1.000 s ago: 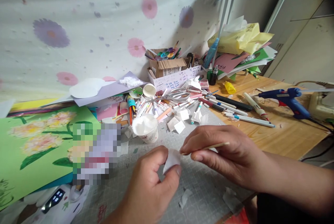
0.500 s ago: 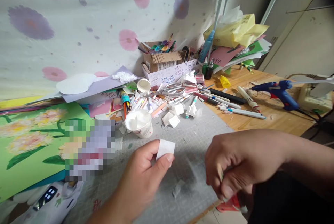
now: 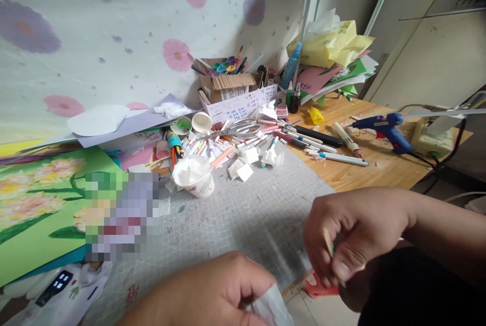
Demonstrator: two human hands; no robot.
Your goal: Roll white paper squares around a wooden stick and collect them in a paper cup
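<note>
My left hand (image 3: 216, 290) is at the bottom edge, closed on a thin white piece of paper (image 3: 271, 307) that sticks out past the fingers; its lower part is cut off by the frame. To the right, my right hand (image 3: 349, 240) hangs over the mat's edge with its fingers curled round a thin wooden stick (image 3: 328, 243). Most of that stick is hidden in the fist. Beyond the hands stands a white paper cup (image 3: 199, 184) filled with white paper. Small white paper squares (image 3: 240, 170) lie beside it on the grey cutting mat (image 3: 212, 219).
Markers and pencils are heaped behind the cup with scissors (image 3: 243, 128). A blue glue gun (image 3: 391, 126) lies at the right near a power strip (image 3: 433, 136). At the left is green paper with flowers (image 3: 38, 194). Behind stands a cardboard box (image 3: 228, 85).
My left hand has come down and nearer with the white paper, partly leaving the frame. My right hand stays curled round the stick. The view has shifted slightly to the right.
</note>
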